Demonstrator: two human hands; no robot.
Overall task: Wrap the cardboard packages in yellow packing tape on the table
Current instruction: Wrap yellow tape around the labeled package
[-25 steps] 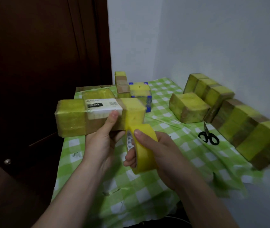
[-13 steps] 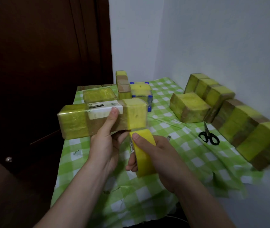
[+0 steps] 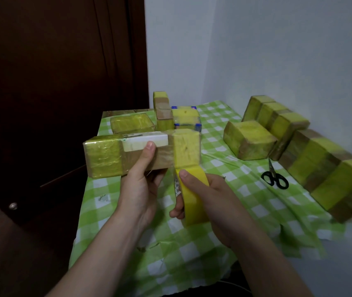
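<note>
1. Hands first: the left hand [image 3: 140,185] grips a long cardboard package [image 3: 106,155] from below near its middle. Its thumb lies up the near face, the tip touching the lower edge of a white label [image 3: 147,142].
2. The right hand [image 3: 213,202] is clamped on a roll of yellow packing tape [image 3: 194,196], with the thumb on the outer rim and the fingers curled into the core.
3. Key relation: the package is held in the air, just above and to the left of the right hand, with its long axis running left to right. The roll stands on edge directly beneath the package's right end, touching it or nearly so. A short strip seems to run from the roll up onto the yellow band there.
4. The roll's width crosses the long axis squarely, so the next move is probably to carry the roll round that right end. The right hand is nearer and the left would steady the package.
5. Yellow bands cover both ends of the package, with bare brown cardboard between them.
6. Writing: the label is seen almost edge-on, and its small print and green mark cannot be read. The printed letters inside the roll's core are blurred, so no brand is legible.
7. Farther right of the right hand, black-handled scissors [image 3: 274,176] lie on a green checked cloth [image 3: 245,202]. Beyond them a row of taped packages [image 3: 325,168] stands along the wall [image 3: 278,50].
</note>
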